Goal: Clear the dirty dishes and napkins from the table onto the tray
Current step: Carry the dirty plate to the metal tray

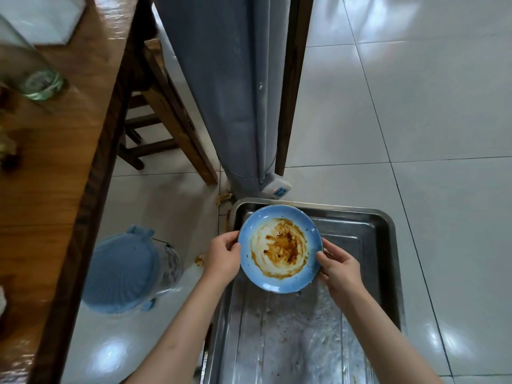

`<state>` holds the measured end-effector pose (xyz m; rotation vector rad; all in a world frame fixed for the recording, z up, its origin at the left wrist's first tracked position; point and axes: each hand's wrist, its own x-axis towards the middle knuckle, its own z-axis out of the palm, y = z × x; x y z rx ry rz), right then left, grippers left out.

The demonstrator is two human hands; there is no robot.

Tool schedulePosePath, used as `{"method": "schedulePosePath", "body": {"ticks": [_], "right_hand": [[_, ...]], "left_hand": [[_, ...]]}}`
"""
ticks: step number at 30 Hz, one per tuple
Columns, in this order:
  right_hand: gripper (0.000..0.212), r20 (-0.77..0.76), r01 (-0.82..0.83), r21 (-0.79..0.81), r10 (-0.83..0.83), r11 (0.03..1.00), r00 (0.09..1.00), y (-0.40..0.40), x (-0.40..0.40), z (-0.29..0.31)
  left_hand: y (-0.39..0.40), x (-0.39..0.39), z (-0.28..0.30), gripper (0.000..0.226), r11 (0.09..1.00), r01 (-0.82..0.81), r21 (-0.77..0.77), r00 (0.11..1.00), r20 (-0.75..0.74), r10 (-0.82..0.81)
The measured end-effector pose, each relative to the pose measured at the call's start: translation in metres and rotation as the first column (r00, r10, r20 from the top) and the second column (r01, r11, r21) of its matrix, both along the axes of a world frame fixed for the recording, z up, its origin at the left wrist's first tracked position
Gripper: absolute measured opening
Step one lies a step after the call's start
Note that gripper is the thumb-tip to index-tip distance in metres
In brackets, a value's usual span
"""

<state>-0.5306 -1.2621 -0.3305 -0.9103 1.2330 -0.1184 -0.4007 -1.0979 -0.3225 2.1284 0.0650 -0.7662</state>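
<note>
Plate (279,248), blue and smeared with brown sauce, is held over the far end of the steel tray (385,231), left hand (223,256) and right hand (339,268) pinching opposite rims. Stiff, breakable and probably greasy, it suits this two-sided edge grip. Whether it touches the tray is unclear.

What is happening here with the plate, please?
A person holds a dirty blue plate by its rim, the left hand on one side and the right hand on the other. The plate, smeared with brown sauce, is over the far end of a metal tray; whether it already rests there is unclear. The wooden table stands to the left.
</note>
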Motion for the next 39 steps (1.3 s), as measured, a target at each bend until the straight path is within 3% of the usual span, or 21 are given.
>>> {"method": "schedulePosePath", "body": {"ticks": [23,27,31,39], "right_hand": [[0.033,-0.021,-0.048,-0.005,0.048,0.999,0.999,-0.004,-0.006,-0.006],[0.046,-0.068,-0.123,-0.045,0.12,0.991,0.99,-0.005,-0.001,-0.003],[0.063,-0.118,-0.22,-0.167,0.202,0.961,0.972,-0.006,0.004,0.015],[0.068,-0.103,-0.347,-0.275,0.331,0.897,0.938,-0.01,0.007,0.094]], "left_hand": [[-0.009,-0.004,-0.004,0.029,0.997,0.052,0.061,0.998,-0.047,-0.049],[-0.01,-0.004,0.002,0.042,0.993,0.063,0.101,0.995,-0.088,-0.054],[-0.005,-0.004,0.017,0.05,0.996,0.034,0.083,0.995,-0.095,-0.026],[0.007,-0.007,0.089,0.045,1.0,0.006,0.011,1.0,-0.016,-0.006]]}}
